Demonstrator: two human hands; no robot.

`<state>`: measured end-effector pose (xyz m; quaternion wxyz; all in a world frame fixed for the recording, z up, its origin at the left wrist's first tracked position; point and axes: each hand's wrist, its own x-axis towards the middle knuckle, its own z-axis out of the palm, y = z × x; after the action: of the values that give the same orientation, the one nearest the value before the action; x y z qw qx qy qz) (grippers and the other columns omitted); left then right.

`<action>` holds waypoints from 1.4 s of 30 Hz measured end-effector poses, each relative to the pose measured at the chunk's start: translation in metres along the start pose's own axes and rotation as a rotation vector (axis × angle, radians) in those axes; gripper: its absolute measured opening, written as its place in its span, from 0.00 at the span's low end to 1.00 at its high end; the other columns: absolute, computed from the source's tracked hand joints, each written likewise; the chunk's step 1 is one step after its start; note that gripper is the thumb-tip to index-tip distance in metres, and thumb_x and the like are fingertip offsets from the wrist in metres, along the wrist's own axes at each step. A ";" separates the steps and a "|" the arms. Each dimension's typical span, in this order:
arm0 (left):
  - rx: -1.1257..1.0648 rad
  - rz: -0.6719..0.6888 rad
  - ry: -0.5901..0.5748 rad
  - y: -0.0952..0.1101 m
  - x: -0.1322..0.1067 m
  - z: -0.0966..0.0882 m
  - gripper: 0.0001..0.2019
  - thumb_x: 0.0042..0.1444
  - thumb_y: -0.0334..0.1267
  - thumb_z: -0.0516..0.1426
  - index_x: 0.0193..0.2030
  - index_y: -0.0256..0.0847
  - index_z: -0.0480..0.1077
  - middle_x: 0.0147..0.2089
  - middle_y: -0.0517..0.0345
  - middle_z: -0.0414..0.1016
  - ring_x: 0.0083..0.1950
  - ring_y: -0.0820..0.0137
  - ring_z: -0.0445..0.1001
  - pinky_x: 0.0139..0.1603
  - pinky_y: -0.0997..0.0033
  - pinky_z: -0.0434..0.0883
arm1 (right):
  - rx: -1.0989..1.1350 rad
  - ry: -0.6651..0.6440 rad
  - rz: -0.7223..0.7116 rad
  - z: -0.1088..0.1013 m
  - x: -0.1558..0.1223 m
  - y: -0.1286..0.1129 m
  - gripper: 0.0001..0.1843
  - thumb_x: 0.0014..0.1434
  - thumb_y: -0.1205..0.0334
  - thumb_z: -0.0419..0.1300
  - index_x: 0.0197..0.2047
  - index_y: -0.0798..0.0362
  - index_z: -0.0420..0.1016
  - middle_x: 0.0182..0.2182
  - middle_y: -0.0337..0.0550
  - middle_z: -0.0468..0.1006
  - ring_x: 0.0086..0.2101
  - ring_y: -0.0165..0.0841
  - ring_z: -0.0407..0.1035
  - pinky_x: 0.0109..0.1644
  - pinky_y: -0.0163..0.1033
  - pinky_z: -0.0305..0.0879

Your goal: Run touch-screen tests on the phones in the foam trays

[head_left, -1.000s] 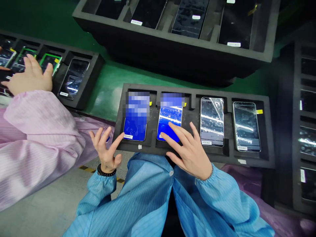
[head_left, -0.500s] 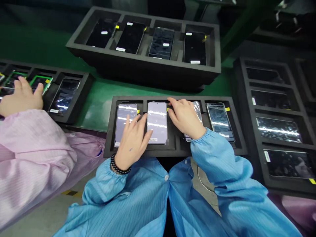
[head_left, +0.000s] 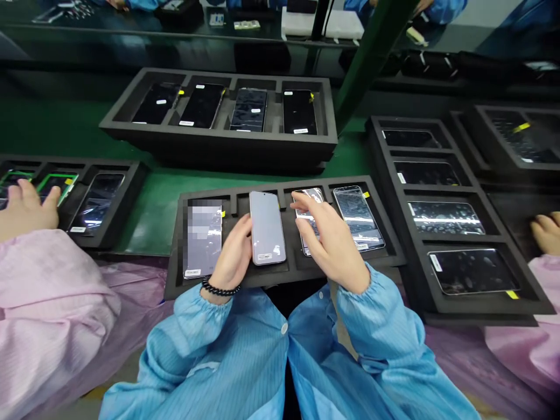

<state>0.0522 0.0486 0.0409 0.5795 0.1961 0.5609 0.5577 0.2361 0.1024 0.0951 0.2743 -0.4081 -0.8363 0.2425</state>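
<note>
A black foam tray [head_left: 280, 277] in front of me holds several smartphones in slots. My left hand [head_left: 231, 259] grips the left edge of a lilac-screened smartphone [head_left: 266, 227], which sits tilted and raised over the second slot. My right hand [head_left: 332, 242] curls over a film-covered smartphone [head_left: 310, 214] in the third slot and hides most of it. Beside it, a similar phone [head_left: 357, 219] lies uncovered in the end slot. A phone with a blurred screen [head_left: 203, 239] lies in the leftmost slot, next to my left hand.
A co-worker's hand [head_left: 26, 210] in a pink sleeve rests on phones in a foam tray [head_left: 126, 175] to the left. Another foam tray of phones [head_left: 219, 140] stands behind mine, and one [head_left: 464, 303] stands to the right, beside another pink-sleeved hand [head_left: 546, 233].
The second-slot phone has gone from lying in its slot to tilted and raised in my left hand. My right hand has shifted slightly on the third phone. The view has tilted up, showing more of the bench.
</note>
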 end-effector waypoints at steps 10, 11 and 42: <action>-0.329 -0.082 -0.053 0.017 -0.035 0.015 0.23 0.58 0.42 0.59 0.61 0.44 0.70 0.62 0.53 0.77 0.66 0.57 0.73 0.65 0.56 0.74 | 0.225 0.140 0.138 -0.023 -0.040 -0.012 0.11 0.71 0.59 0.54 0.50 0.48 0.75 0.39 0.37 0.82 0.40 0.31 0.75 0.44 0.37 0.69; -0.388 -0.106 -0.108 0.019 -0.040 0.019 0.24 0.58 0.42 0.58 0.62 0.44 0.70 0.62 0.52 0.76 0.68 0.56 0.72 0.66 0.53 0.73 | 0.233 0.152 0.128 -0.026 -0.040 -0.014 0.09 0.69 0.59 0.56 0.48 0.49 0.76 0.37 0.36 0.81 0.38 0.30 0.74 0.42 0.37 0.68; -0.464 -0.462 -0.682 -0.027 -0.080 0.038 0.42 0.52 0.75 0.54 0.51 0.36 0.79 0.50 0.43 0.81 0.58 0.49 0.77 0.59 0.53 0.75 | -0.137 0.116 -0.561 -0.057 -0.071 -0.031 0.22 0.72 0.59 0.56 0.26 0.54 0.74 0.22 0.39 0.75 0.25 0.30 0.64 0.29 0.41 0.57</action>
<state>0.1164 -0.0137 0.0639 0.8682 0.1032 0.2281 0.4285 0.2930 0.0379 0.1379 0.3499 -0.1919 -0.9137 0.0765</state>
